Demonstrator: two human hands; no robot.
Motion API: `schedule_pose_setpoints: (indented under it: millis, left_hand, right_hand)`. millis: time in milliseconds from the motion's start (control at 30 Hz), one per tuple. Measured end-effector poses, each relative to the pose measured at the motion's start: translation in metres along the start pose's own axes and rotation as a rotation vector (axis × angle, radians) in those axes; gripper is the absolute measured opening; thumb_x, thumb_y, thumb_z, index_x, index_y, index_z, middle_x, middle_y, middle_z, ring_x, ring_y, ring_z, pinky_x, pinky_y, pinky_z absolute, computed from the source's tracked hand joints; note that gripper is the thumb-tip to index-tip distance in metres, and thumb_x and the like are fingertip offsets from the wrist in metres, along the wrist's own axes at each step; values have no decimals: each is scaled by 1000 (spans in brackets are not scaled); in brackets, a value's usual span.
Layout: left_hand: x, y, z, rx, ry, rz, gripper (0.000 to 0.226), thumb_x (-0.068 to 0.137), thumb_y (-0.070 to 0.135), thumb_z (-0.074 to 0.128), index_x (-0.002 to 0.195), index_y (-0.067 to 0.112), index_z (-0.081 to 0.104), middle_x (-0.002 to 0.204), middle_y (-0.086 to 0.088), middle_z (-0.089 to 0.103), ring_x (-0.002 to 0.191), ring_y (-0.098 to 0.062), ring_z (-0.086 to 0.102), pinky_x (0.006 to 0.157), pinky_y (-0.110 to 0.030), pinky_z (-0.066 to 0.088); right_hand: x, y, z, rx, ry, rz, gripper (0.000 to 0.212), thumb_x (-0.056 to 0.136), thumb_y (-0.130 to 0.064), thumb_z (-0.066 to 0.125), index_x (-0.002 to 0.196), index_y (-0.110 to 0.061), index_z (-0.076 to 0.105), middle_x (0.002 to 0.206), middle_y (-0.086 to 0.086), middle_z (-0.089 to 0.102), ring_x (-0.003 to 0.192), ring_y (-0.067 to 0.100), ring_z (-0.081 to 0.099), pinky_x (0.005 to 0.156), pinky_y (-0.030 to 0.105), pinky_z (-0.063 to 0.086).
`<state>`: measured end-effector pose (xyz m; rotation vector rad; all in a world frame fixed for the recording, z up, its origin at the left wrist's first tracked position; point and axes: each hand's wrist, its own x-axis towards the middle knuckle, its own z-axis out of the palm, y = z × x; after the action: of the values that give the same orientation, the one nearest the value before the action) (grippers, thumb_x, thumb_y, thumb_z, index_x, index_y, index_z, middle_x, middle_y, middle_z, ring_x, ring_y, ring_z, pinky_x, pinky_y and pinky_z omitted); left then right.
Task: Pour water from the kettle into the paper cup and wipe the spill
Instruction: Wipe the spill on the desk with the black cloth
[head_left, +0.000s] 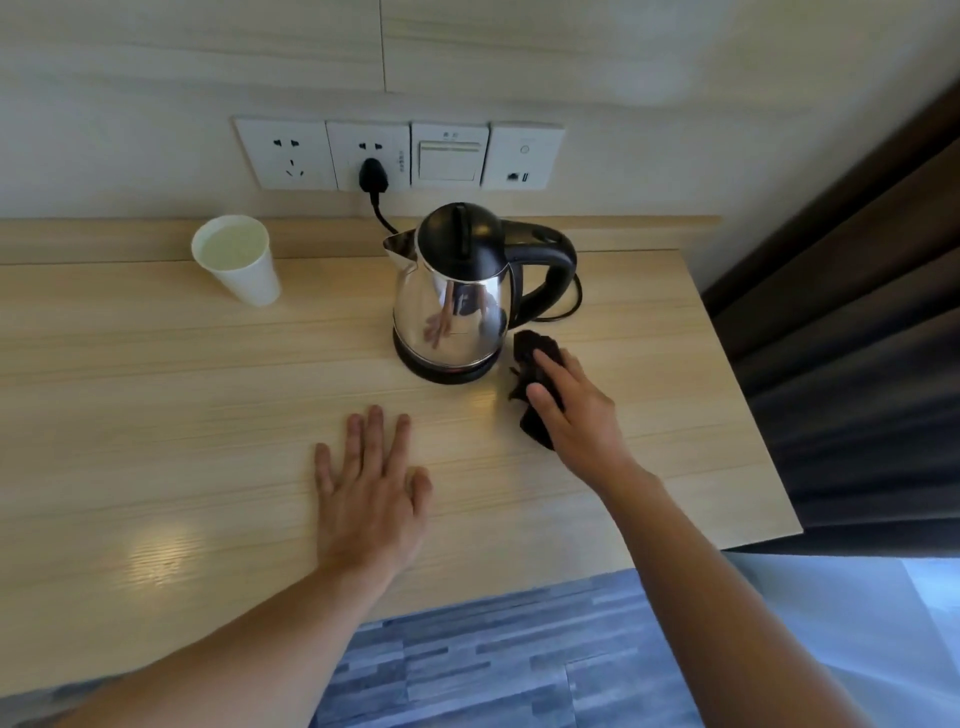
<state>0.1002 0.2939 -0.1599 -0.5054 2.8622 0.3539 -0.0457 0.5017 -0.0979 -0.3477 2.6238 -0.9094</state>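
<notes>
You are standing at a pale wooden table (156, 415) against a light wall with a row of white wall sockets (397, 155). A dark curtain (857, 312) hangs on the right.

Far left and near the back sits the white paper cup (236, 260). It stands upright and looks nearly full of water, so I think the pouring is done. It is well apart from everything else, which keeps it safe from a bump.

Next comes your left hand (371, 488). It lies flat on the table with the fingers spread, holding nothing. It probably steadies you while you lean in.

Behind it stands the shiny steel kettle with a black lid and handle (457, 291). It is back on its black base, upright, spout pointing left toward the cup, and its cord runs up to a socket.

Just right of the kettle's base is the small dark cloth (535, 384). Your right hand (576, 410) presses down on it, fingers curled over the top, grip closed around the cloth. I can see no clear puddle, only shine, so the wiping looks like it is under way beside the kettle.
</notes>
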Motion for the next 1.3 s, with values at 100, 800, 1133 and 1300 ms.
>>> schedule_pose_setpoints:
  millis: [100,800,1133,1300]
  left_hand:
    - [1,0,1,6,6,0,67,104,52,8,165,31,-11,173,0,-19,161,-22,-15,129,-57,-4]
    - [0,3,3,42,25,-39,69,103,53,14,167,32,-2,177,-1,-8,163,-22,-7,130,-58,-1]
    - [-2,0,1,21,4,0,71,102,55,16,166,31,-1,177,-3,-8,163,-24,-9,130,-57,-5]
    - [-25,-9,-28,-425,-109,51,67,103,52,29,162,19,34,176,-4,11,163,-22,2,129,-50,-2]
  right_hand:
    - [29,14,20,-346,-91,31,70,102,-70,26,164,-44,6,176,6,-4,161,21,-11,127,46,3]
    - [-73,33,63,-526,-51,-43,65,98,-77,19,157,-62,-2,174,6,-18,159,22,-22,129,46,-3]
    - [-156,44,93,-330,10,-123,50,110,-51,30,160,-47,28,172,-5,-3,160,14,-10,126,35,1]
    - [-196,8,68,511,-152,139,33,110,-37,45,139,-36,63,130,-11,72,128,13,61,103,37,49]
